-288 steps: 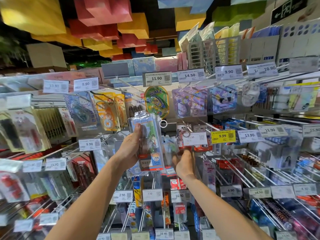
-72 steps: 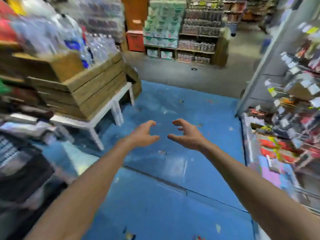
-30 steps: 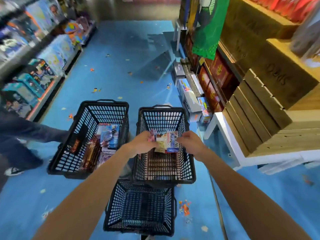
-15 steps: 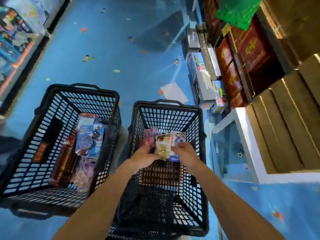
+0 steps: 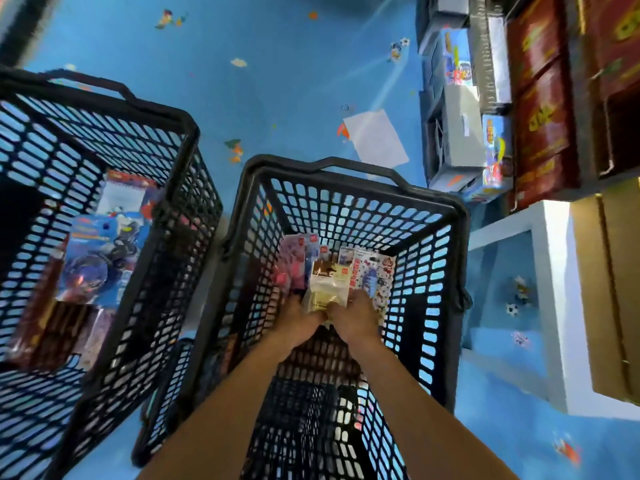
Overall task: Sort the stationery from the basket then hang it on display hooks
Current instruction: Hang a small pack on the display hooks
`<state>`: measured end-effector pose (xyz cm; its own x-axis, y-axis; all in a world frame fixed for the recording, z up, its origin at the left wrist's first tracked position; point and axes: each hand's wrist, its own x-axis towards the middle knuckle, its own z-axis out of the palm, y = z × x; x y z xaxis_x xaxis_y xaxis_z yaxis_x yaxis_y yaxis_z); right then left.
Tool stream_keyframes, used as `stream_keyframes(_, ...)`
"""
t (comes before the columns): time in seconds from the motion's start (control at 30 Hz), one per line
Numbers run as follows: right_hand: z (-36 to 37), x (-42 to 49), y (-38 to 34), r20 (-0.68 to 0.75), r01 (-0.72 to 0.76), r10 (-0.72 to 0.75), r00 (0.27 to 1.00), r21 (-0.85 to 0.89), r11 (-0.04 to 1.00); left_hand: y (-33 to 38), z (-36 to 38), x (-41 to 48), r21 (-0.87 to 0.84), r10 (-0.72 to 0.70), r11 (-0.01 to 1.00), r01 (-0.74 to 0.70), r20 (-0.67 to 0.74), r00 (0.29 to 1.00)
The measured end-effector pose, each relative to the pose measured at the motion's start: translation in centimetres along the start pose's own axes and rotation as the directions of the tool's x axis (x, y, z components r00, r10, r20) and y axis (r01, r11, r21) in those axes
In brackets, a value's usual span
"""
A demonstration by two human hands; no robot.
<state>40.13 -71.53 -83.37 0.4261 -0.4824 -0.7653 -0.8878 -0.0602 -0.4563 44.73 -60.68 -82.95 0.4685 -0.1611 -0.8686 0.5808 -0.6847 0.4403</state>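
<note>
Stationery packets (image 5: 327, 285), a fanned bunch in clear wrap, stand upright deep inside a black plastic mesh shopping basket (image 5: 426, 271), close to its far end wall. The left hand (image 5: 301, 318) has its grip closed round the pink packets on the bunch's left side. The right hand (image 5: 353, 315) has its grip closed on the white packet with red and blue cartoon print. A cream packet sits between them. Both forearms reach down through the basket's open mouth, with mesh walls near on either side and the moulded handle on the far rim.

Small orange-red square labels mark the packet tops, and red characters run down the white packet's edge, all too blurred to read.

Left of that basket, almost rim to rim, is a second black mesh basket (image 5: 138, 102) holding blue-printed blister packs (image 5: 100, 251). Beyond the far rim lies bright blue floor (image 5: 277, 64), bearing a white sheet of paper (image 5: 375, 138) and scattered coloured specks. To the right, a narrow strip of floor separates the basket from a white counter (image 5: 554, 271) carrying pale wooden crates (image 5: 606, 289). Farther back on that side are dark red boxes (image 5: 540, 116) with gold lettering that cannot be read.
</note>
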Motion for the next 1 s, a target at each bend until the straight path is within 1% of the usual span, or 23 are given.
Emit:
stream_keyframes(0.1, 0.6, 1.2, 0.7, -0.037, 0.001, -0.003, 0.999, -0.045, 0.999, 0.2, 0.3, 0.8, -0.040, -0.004, 0.999, 0.004, -0.014, 1.000)
stream_keyframes(0.2, 1.0, 1.8, 0.8, -0.028, 0.013, -0.014, 1.000, -0.048, 0.999, 0.2, 0.3, 1.2, -0.047, 0.020, 0.999, -0.022, -0.042, 0.999)
stream_keyframes(0.37, 0.8, 1.6, 0.3, -0.015, 0.014, -0.013, 1.000, 0.050, 0.999, -0.3, 1.0, 1.6, -0.054, 0.049, 0.997, -0.050, -0.026, 0.998)
stream_keyframes(0.47, 0.6, 1.6, 0.5, 0.002, 0.003, -0.004, 1.000, 0.090, 0.996, -0.5, 1.3, 1.4, -0.111, 0.068, 0.991, -0.069, -0.007, 0.998)
stream_keyframes(0.53, 0.8, 1.4, 0.8, 0.028, -0.018, 0.015, 0.999, 0.091, 0.996, -0.8, 1.2, 0.8, -0.143, 0.030, 0.989, -0.027, 0.024, 0.999)
stream_keyframes(0.6, 1.2, 0.9, 1.1, 0.058, -0.030, 0.025, 0.998, 0.079, 0.996, -1.5, 1.2, 0.3, -0.153, -0.047, 0.987, 0.054, 0.047, 0.998)
stream_keyframes(0.7, 1.8, -0.1, 2.0, 0.113, -0.042, 0.029, 0.993, 0.119, 0.992, -2.6, 1.3, -0.6, -0.262, -0.152, 0.950, 0.168, 0.082, 0.985)
stream_keyframes(0.77, 2.0, -0.7, 2.6, 0.148, -0.060, 0.042, 0.988, 0.117, 0.991, -3.2, 1.2, -1.2, -0.302, -0.207, 0.925, 0.231, 0.110, 0.972)
stream_keyframes(0.9, 2.2, -2.0, 3.6, 0.213, -0.109, 0.077, 0.974, 0.140, 0.984, -4.2, 1.1, -2.0, -0.343, -0.252, 0.895, 0.284, 0.136, 0.958)
stream_keyframes(1.0, 2.1, -2.3, 4.2, 0.241, -0.149, 0.105, 0.965, 0.173, 0.974, -5.0, 1.3, -2.0, -0.354, -0.224, 0.898, 0.261, 0.142, 0.964)
